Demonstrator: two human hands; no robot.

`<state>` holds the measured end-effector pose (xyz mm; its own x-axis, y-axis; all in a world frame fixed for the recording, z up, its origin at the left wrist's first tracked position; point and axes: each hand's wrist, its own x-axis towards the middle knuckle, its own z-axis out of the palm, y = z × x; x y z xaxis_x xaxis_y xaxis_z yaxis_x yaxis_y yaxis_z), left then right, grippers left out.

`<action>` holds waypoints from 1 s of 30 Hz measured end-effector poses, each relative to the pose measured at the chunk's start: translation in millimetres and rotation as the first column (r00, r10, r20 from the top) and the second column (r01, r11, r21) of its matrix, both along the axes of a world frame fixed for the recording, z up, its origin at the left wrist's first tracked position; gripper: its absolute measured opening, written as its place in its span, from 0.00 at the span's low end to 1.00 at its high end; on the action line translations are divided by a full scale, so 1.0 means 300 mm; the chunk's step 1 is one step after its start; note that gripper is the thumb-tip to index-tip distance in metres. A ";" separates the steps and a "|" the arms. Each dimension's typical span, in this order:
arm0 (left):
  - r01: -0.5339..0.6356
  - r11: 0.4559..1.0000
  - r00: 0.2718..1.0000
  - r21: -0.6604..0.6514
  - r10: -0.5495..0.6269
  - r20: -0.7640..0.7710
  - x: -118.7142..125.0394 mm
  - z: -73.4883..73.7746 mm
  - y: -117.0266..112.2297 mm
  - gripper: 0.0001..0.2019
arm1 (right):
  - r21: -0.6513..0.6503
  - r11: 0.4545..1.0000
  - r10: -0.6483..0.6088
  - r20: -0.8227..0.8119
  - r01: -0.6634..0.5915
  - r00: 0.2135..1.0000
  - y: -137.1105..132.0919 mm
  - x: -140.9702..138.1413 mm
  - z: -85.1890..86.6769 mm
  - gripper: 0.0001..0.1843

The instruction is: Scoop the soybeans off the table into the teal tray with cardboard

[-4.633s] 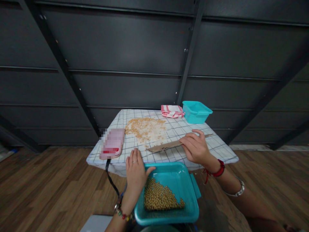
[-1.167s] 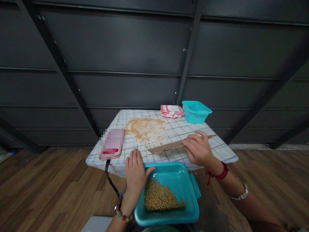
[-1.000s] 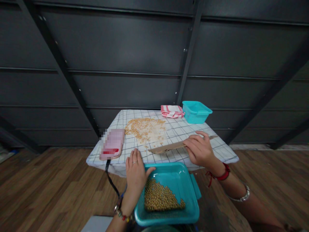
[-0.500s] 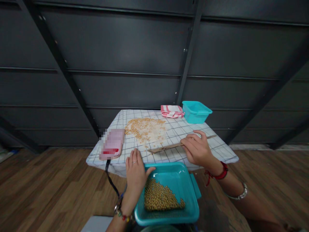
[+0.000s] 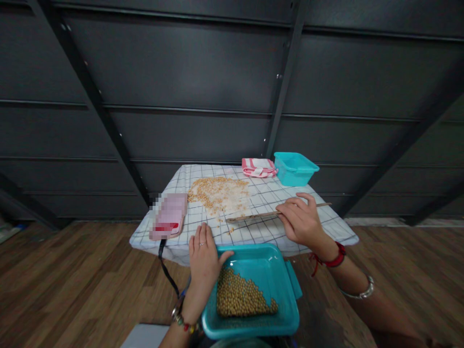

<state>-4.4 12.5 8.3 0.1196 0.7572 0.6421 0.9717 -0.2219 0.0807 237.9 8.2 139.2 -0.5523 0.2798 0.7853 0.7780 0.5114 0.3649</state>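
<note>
My left hand [image 5: 203, 263] grips the left rim of a teal tray [image 5: 279, 282], thumb over the edge, holding it against the table's near edge. The tray holds a heap of soybeans [image 5: 241, 296]. My right hand [image 5: 302, 221] is closed on a long cardboard strip [image 5: 250, 217], held edge-on just above the checked tablecloth [image 5: 328, 227]. Beyond the strip lies a spread of mixed beans and white grains [image 5: 219, 192]. A few stray beans lie near the strip's left end.
A blurred pink phone-like object [image 5: 168, 215] with a black strap lies at the table's left. A folded pink-striped cloth [image 5: 258, 166] and a small teal tub [image 5: 294, 167] sit at the far edge. Dark metal wall behind, wooden floor around.
My right hand has shifted slightly right and tipped the cardboard strip from nearly flat to edge-on. The left hand and tray have stayed put.
</note>
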 end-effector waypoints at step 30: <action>0.000 1.000 1.000 -0.029 -0.001 -0.022 0.005 0.030 -0.019 0.43 | -0.032 0.998 0.045 0.034 -0.044 0.998 0.035 -0.063 -0.015 0.11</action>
